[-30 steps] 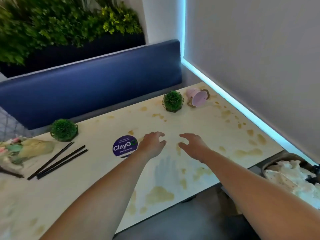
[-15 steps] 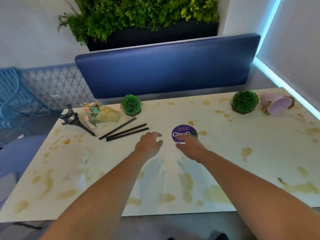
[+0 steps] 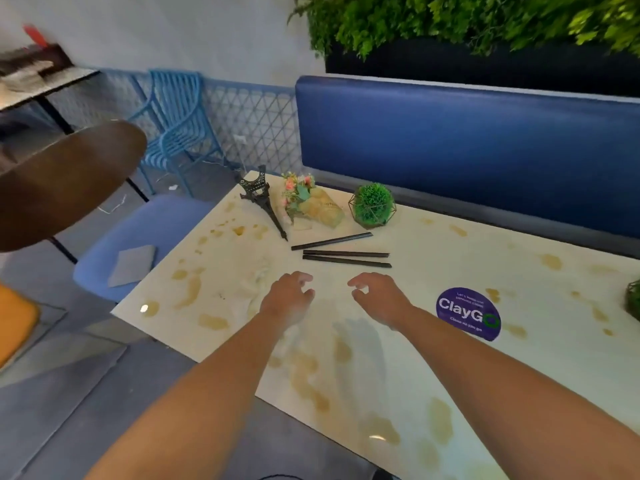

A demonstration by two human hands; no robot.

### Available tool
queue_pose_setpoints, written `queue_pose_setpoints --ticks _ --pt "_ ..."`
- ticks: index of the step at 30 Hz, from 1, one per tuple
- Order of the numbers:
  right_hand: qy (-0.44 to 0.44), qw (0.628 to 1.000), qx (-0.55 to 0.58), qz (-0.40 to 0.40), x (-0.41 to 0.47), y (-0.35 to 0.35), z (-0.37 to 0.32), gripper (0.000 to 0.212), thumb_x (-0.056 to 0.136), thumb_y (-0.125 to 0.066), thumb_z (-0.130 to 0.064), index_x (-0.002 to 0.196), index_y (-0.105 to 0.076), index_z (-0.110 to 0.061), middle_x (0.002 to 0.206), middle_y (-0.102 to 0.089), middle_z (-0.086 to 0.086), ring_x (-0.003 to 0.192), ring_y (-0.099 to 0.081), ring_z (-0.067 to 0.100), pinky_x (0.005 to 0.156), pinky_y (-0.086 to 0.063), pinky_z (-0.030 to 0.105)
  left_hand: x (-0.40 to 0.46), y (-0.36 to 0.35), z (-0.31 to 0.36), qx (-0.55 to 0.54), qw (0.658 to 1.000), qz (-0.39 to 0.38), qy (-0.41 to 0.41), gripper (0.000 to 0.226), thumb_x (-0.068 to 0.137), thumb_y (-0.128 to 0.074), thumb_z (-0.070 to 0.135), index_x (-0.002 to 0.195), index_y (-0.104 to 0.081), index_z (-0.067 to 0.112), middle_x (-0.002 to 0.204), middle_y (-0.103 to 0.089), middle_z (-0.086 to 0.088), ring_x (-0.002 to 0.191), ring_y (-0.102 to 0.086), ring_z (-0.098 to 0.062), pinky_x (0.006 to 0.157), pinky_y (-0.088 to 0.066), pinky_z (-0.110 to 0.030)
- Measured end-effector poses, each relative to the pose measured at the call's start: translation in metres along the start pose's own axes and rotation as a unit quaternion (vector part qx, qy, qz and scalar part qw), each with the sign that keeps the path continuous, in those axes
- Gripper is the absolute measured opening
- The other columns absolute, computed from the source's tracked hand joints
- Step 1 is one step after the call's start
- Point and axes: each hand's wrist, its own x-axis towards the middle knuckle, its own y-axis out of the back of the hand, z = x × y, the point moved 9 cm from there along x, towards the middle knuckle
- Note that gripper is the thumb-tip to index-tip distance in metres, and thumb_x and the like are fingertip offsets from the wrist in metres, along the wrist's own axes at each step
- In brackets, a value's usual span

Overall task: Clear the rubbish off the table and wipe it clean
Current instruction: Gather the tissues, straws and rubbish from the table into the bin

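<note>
While both my hands, left (image 3: 289, 299) and right (image 3: 381, 297), hover empty with fingers loosely curled over the stained tabletop (image 3: 433, 358), three black straws (image 3: 341, 252) lie just ahead; clearing rubbish seems barely begun, so I'd gather those next.

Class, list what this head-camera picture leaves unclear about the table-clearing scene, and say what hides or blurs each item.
- Small print on the purple sticker: too small and blurred in the head view.
- Second green plant ball: cut off by the right edge.
- Pale crumpled thing beside the left hand: blurred, blends into the table.
- Brown shape at left: out of focus, unidentifiable.
</note>
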Motion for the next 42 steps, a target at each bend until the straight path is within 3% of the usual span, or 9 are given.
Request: queue_pose_setpoints --ticks 8,13,22,26,30,33,35,39,42 --pt "0.059 0.995 -0.008 -0.080 0.030 -0.052 -0.043 0.020 0.090 -0.054 -0.021 0.099 -0.066 -0.035 0.110 -0.059 -0.003 0.100 -0.058 0.017 0.080 -0.056 0.042 -0.017 0.028 -0.094 0.005 0.988 0.060 0.144 0.038 0.090 -0.056 0.020 0.128 -0.054 0.028 0.122 -0.052 0.000 0.108 -0.057 -0.022 0.086 -0.053 -0.038" --pt "0.069 0.991 -0.048 -0.107 0.053 -0.083 -0.061 0.025 0.091 -0.050 -0.022 0.106 -0.065 -0.034 0.112 -0.057 -0.005 0.102 -0.055 0.015 0.079 -0.053 0.031 -0.015 0.037 -0.131 0.041 0.980 0.053 0.190 0.040 0.092 -0.060 0.027 0.131 -0.050 0.027 0.129 -0.048 -0.001 0.115 -0.051 -0.021 0.080 -0.051 -0.035" --pt "0.100 0.980 -0.108 -0.138 0.091 -0.137 -0.105 0.030 0.096 -0.049 -0.022 0.122 -0.062 -0.030 0.122 -0.053 -0.002 0.119 -0.045 0.017 0.092 -0.050 0.037 0.019 0.042 -0.160 0.083 0.980 0.015 0.183 0.064 0.087 -0.067 0.043 0.139 -0.035 0.024 0.132 -0.041 -0.002 0.121 -0.047 -0.024 0.083 -0.045 -0.037" --pt "0.120 0.977 -0.128 -0.120 0.106 -0.145 -0.123 0.036 0.096 -0.050 -0.019 0.131 -0.054 -0.027 0.131 -0.046 0.001 0.127 -0.036 0.019 0.100 -0.043 0.036 0.038 0.045 -0.169 0.059 0.986 0.009 0.154 0.051 0.091 -0.062 0.034 0.137 -0.042 0.025 0.129 -0.050 -0.002 0.116 -0.053 -0.024 0.089 -0.049 -0.038" --pt "0.145 0.976 -0.121 -0.109 0.117 -0.149 -0.139 0.065 0.089 -0.062 -0.019 0.146 -0.034 -0.034 0.144 -0.033 -0.004 0.130 -0.031 0.022 0.100 -0.042 0.035 0.064 0.058 -0.163 0.037 0.995 0.001 0.090 0.028 0.097 -0.050 0.024 0.123 -0.062 0.025 0.112 -0.055 -0.004 0.103 -0.058 -0.023 0.083 -0.046 -0.029" --pt "0.144 0.976 -0.109 -0.120 0.125 -0.154 -0.145 0.078 0.086 -0.070 -0.027 0.150 -0.028 -0.036 0.151 -0.027 -0.008 0.132 -0.027 0.023 0.104 -0.036 0.033 0.082 0.069 -0.142 -0.054 0.998 0.004 0.039 0.024 0.100 -0.046 0.019 0.105 -0.068 0.011 0.097 -0.054 -0.006 0.090 -0.052 -0.019 0.076 -0.037 -0.024" --pt "0.130 0.980 -0.089 -0.118 0.129 -0.157 -0.146 0.063 0.091 -0.065 -0.031 0.147 -0.036 -0.031 0.147 -0.036 -0.006 0.131 -0.030 0.024 0.102 -0.032 0.031 0.090 0.078 -0.128 -0.186 0.981 0.009 0.055 0.025 0.100 -0.043 0.014 0.087 -0.063 0.006 0.087 -0.054 -0.006 0.085 -0.051 -0.021 0.072 -0.037 -0.028" --pt "0.062 0.994 0.044 -0.081 0.135 -0.146 -0.142 0.026 0.099 -0.053 -0.025 0.122 -0.059 -0.016 0.112 -0.062 0.002 0.099 -0.053 0.018 0.073 -0.037 0.025 0.099 0.089 -0.109 -0.414 0.892 0.024 0.180 0.026 0.100 -0.038 0.012 0.077 -0.049 0.017 0.083 -0.052 -0.003 0.074 -0.050 -0.017 0.064 -0.039 -0.028" --pt "-0.016 0.984 0.179 -0.017 0.138 -0.121 -0.133 0.015 0.093 -0.063 -0.019 0.108 -0.064 -0.014 0.091 -0.060 -0.003 0.080 -0.054 0.014 0.060 -0.041 0.021 0.106 0.084 -0.093 -0.455 0.859 -0.004 0.236 0.023 0.102 -0.034 0.035 0.091 -0.049 0.020 0.086 -0.047 0.001 0.075 -0.044 -0.011 0.084 -0.046 -0.032"
